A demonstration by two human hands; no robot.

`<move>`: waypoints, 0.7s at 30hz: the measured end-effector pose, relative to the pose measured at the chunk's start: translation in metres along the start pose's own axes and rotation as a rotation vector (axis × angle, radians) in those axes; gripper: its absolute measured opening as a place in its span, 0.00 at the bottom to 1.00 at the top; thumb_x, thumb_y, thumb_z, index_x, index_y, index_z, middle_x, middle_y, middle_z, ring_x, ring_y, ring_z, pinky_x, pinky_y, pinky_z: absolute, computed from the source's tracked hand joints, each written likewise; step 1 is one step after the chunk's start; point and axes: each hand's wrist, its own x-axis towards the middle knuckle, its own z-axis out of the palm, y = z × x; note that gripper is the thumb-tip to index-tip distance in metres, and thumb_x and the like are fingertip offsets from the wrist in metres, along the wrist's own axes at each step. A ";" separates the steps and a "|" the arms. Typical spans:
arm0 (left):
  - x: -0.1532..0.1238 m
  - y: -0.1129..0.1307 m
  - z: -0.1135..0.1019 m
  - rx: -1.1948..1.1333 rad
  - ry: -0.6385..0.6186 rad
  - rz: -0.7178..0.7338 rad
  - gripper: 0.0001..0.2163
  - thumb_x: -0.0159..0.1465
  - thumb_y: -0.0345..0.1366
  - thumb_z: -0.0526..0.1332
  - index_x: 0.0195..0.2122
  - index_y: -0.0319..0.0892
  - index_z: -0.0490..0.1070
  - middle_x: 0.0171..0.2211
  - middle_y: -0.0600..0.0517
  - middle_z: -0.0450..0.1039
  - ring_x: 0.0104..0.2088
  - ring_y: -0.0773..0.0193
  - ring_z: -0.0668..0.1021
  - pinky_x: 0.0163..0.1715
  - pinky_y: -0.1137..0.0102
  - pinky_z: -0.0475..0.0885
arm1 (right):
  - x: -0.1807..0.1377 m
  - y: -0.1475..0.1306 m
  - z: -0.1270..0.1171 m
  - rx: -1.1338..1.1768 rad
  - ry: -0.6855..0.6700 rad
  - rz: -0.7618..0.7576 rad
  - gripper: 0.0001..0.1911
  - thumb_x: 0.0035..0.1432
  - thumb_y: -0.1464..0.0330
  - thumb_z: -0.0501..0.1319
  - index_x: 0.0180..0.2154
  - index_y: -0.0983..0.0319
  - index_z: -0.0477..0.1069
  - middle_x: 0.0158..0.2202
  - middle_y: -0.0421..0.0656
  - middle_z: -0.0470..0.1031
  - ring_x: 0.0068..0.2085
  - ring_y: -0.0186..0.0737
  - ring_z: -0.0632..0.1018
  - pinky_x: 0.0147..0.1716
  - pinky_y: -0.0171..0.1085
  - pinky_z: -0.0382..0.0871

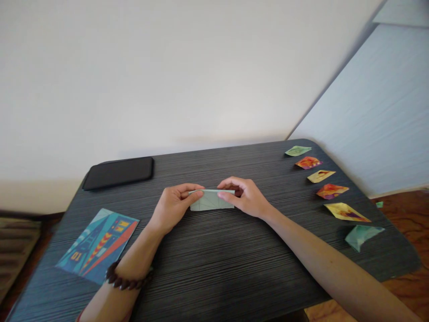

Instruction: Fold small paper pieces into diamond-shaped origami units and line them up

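Observation:
A pale green sheet of folded paper is held level over the middle of the dark table, its long folded edge on the far side. Crease lines run across its near face. My left hand pinches its left end between thumb and fingers. At the right end, my right hand grips the same edge, thumb on the near side and fingers behind. Parts of the fingers of both hands are hidden behind the paper. A bracelet of dark beads circles my left wrist.
Several folded paper pieces, such as a red-orange one and a green one, line the right side of the table. A black phone-like slab lies back left, a printed colourful sheet nearer. A white wall stands behind.

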 end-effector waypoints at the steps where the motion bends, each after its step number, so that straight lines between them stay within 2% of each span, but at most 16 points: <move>1: 0.000 0.000 0.000 0.004 0.003 0.002 0.16 0.55 0.44 0.66 0.40 0.39 0.75 0.31 0.49 0.79 0.29 0.64 0.77 0.30 0.73 0.69 | 0.000 0.000 0.000 -0.019 0.006 -0.001 0.14 0.55 0.59 0.60 0.38 0.61 0.73 0.33 0.41 0.76 0.28 0.33 0.72 0.25 0.31 0.63; 5: -0.001 -0.001 0.002 0.015 0.020 0.007 0.16 0.55 0.44 0.66 0.40 0.39 0.75 0.31 0.49 0.79 0.28 0.62 0.77 0.29 0.72 0.69 | 0.001 0.001 0.001 -0.047 0.028 0.004 0.13 0.56 0.59 0.60 0.35 0.62 0.74 0.29 0.40 0.75 0.25 0.31 0.70 0.24 0.31 0.61; 14: -0.002 0.002 0.006 0.025 0.075 -0.009 0.16 0.53 0.45 0.66 0.37 0.39 0.77 0.30 0.49 0.79 0.27 0.62 0.77 0.28 0.72 0.69 | 0.000 0.000 0.001 -0.040 0.013 -0.010 0.12 0.57 0.60 0.58 0.35 0.62 0.74 0.31 0.40 0.76 0.26 0.31 0.71 0.24 0.31 0.61; 16: -0.003 0.001 0.008 0.074 0.081 -0.003 0.16 0.53 0.45 0.66 0.38 0.39 0.77 0.28 0.50 0.79 0.25 0.63 0.76 0.25 0.73 0.67 | 0.000 -0.004 0.003 -0.059 0.016 -0.031 0.12 0.57 0.60 0.59 0.36 0.61 0.75 0.32 0.40 0.77 0.28 0.33 0.74 0.27 0.32 0.64; 18: -0.003 0.002 0.009 0.138 0.069 0.002 0.16 0.53 0.46 0.66 0.37 0.39 0.77 0.25 0.51 0.78 0.23 0.65 0.75 0.21 0.74 0.64 | -0.001 -0.008 0.005 -0.074 0.041 -0.076 0.11 0.56 0.60 0.61 0.34 0.61 0.75 0.32 0.40 0.78 0.32 0.36 0.76 0.33 0.33 0.66; 21: -0.004 0.005 0.010 0.151 0.038 -0.012 0.14 0.54 0.45 0.65 0.36 0.40 0.77 0.25 0.52 0.78 0.22 0.66 0.74 0.21 0.75 0.64 | 0.000 -0.009 0.007 -0.085 0.040 -0.086 0.11 0.57 0.60 0.60 0.33 0.61 0.76 0.32 0.40 0.79 0.34 0.36 0.77 0.36 0.34 0.67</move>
